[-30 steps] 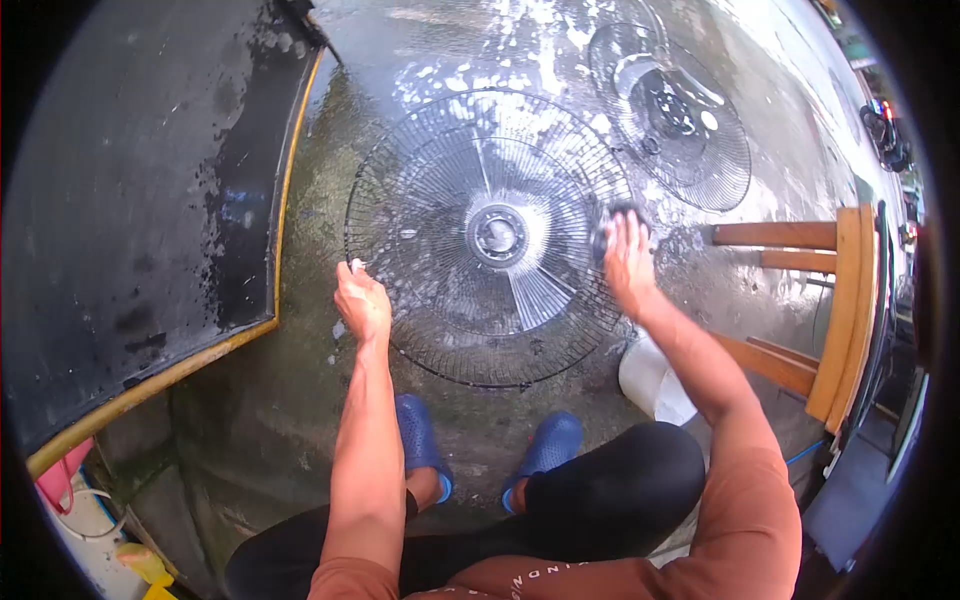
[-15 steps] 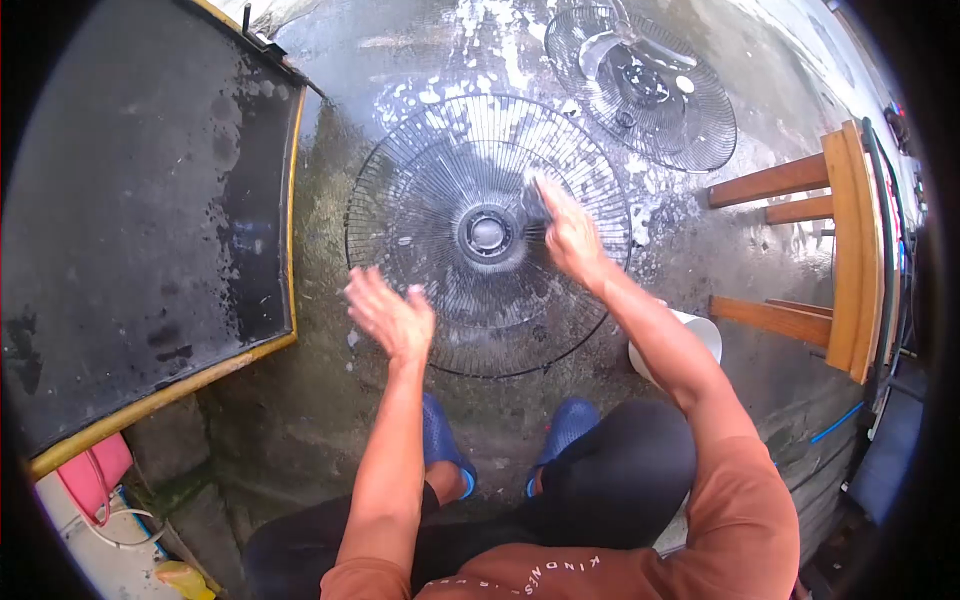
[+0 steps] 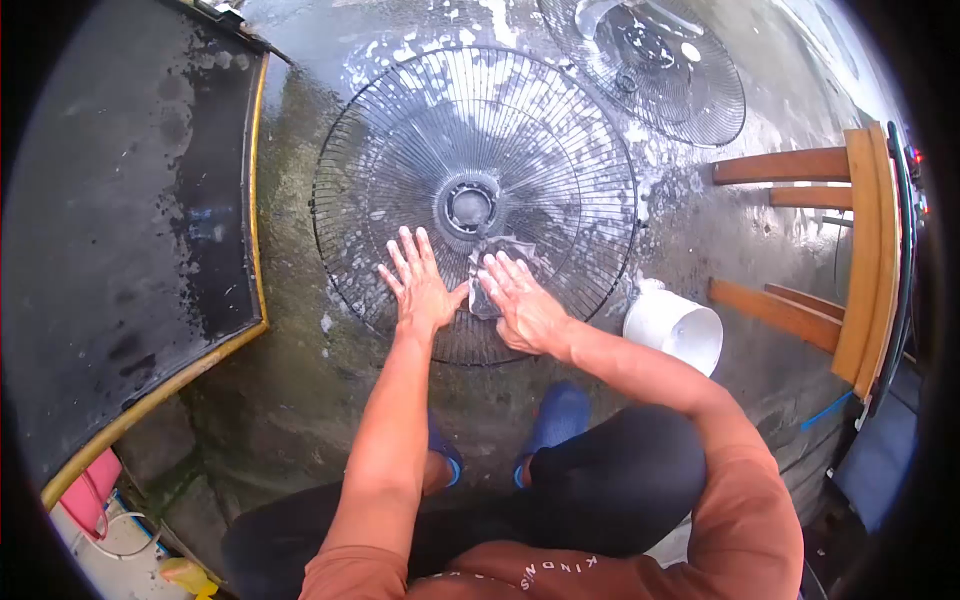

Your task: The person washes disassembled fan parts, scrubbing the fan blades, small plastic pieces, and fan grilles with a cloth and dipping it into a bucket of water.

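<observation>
A round black wire fan guard [image 3: 390, 150] lies on the wet ground in front of me, with suds on its wires and a ring at its centre. My left hand [image 3: 422, 290] rests on its near part, fingers spread, with nothing in it. Just right of it, my right hand [image 3: 518, 303] presses a wet grey cloth [image 3: 488, 298] onto the wires below the centre ring. The cloth sticks out past the fingertips and beside the thumb of my left hand. Part of it is hidden under the right hand.
A second fan guard [image 3: 715, 100] with soapy parts on it lies at the upper right. A white bucket [image 3: 690, 338] is tipped beside my right forearm. Wooden legs of a piece of furniture [image 3: 780, 168] jut in from the right. A dark yellow-edged board [image 3: 110, 230] stands left.
My right hand has brought the cloth from the right of the centre ring to below it. My left hand has come inward onto the guard. The view has shifted slightly.
</observation>
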Available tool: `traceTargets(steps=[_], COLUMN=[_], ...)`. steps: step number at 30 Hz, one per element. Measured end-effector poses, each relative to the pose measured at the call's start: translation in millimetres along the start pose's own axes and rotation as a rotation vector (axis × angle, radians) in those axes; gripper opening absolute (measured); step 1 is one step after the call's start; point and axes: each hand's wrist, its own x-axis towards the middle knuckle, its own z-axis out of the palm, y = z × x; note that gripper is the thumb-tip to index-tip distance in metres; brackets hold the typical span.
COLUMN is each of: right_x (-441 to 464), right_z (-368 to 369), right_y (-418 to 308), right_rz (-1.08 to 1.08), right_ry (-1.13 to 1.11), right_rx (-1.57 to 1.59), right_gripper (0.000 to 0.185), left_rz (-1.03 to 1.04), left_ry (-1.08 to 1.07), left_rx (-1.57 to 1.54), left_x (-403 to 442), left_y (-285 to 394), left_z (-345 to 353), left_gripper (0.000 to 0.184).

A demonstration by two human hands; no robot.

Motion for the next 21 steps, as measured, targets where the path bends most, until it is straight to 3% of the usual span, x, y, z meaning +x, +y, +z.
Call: traceTargets(steps=[1,3,4,6,9,10,12,14,17,18,21], right_x=[1.7,5.8,9.8,6.0,-0.7,-1.4,6.9,27.1,22.6,21.8,-9.3], right_z=[-23.6,-55.1,-64.7,-76.9,-55.5,-40.6,3.8,11.5,6.7,-1.2,-42.9], right_y=[17.5,33.1,44.1,64.1,47.3,37.1,15.7,-2.3,13.4,26.4,58.7], right_rz=[-0.022,0.069,0.17,0.344,0.29,0.147,-0.009,-0.228,-0.362,-0.391,-0.158], right_ry=[-0.156,-0.213,-0.189,-0.071,-0.115,-0.113,0.136,0.129,0.006,-0.042,-0.278], right_rx=[-0.117,-0.311,-0.387,-0.407,-0.54,-0.546,-0.253,0.152,0.235,0.215,-0.121], right_gripper=[0.064,0.063,0.062,0.061,0.062,0.063,0.063,0.06,0.062,0.063,0.07], left_rz=[0.009,0.025,0.033,0.021,0.012,0.007,-0.006,-0.026,0.038,0.008,0.05], left_ry=[-0.061,-0.155,-0.133,-0.153,-0.162,-0.163,-0.045,0.192,-0.003,-0.233,-0.245], left_rx=[-0.032,-0.086,-0.095,-0.084,-0.074,-0.08,0.067,0.369,0.141,-0.018,-0.041], left_x=[-4.4,-7.6,-6.0,-7.7,-5.3,-6.4,-3.1,6.2,0.9,-4.4,-8.0], left_y=[2.8,6.1,3.3,2.7,6.4,8.5,5.9,-5.4,-6.6,6.0,2.2], left_z=[-3.5,-34.2,-30.2,-27.4,-29.6,-32.3,-14.2,43.1,15.5,-29.2,-40.3], left_gripper=[0.15,0.161,0.172,0.172,0.172,0.171,0.168,0.166,0.164,0.169,0.174])
